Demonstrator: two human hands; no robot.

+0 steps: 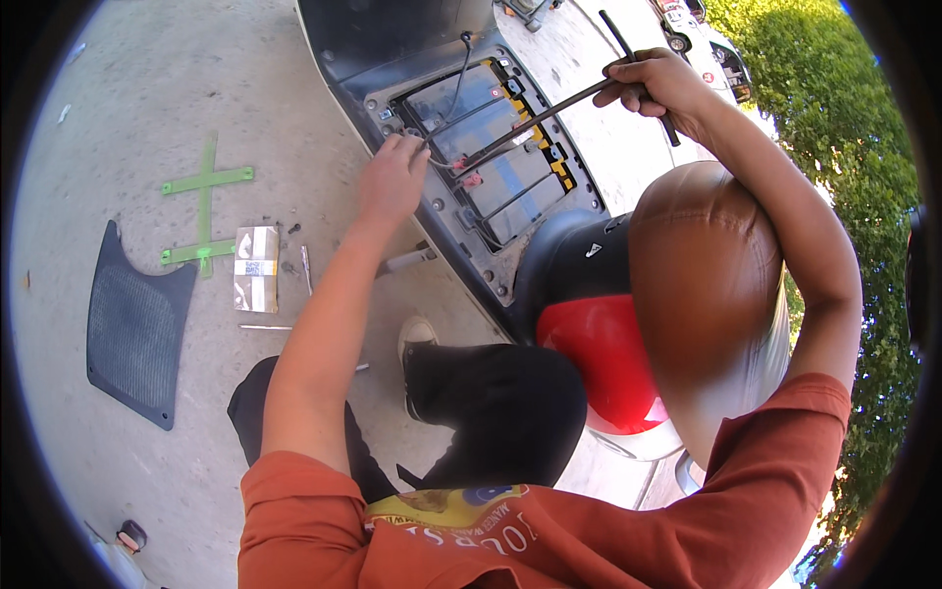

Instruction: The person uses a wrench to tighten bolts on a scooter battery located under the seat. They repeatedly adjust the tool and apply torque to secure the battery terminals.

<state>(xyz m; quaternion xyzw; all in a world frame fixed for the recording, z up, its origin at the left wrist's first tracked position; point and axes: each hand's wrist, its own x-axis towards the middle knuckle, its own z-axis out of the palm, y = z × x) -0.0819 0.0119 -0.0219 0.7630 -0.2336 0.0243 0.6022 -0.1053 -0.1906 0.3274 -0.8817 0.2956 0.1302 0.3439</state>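
Note:
My right hand (653, 86) is closed around the crossbar of a long dark T-handle wrench (554, 110). Its shaft slants down to the left into the open battery compartment of a scooter, its tip near the red cable terminals (472, 181). My left hand (394, 179) rests at the compartment's left rim, fingers drawn together by a thin cable; whatever they pinch is hidden. Inside sit grey batteries (496, 147) with yellow-and-black edging, crossed by dark straps. A black cable (461, 74) rises at the far end.
The scooter's brown seat (706, 226) and red side panel (594, 353) stand at the right. On the concrete at the left lie a dark floor mat (142, 324), green tape strips (206, 196), a taped box (256, 270), small screws (293, 229) and a thin metal rod (265, 327).

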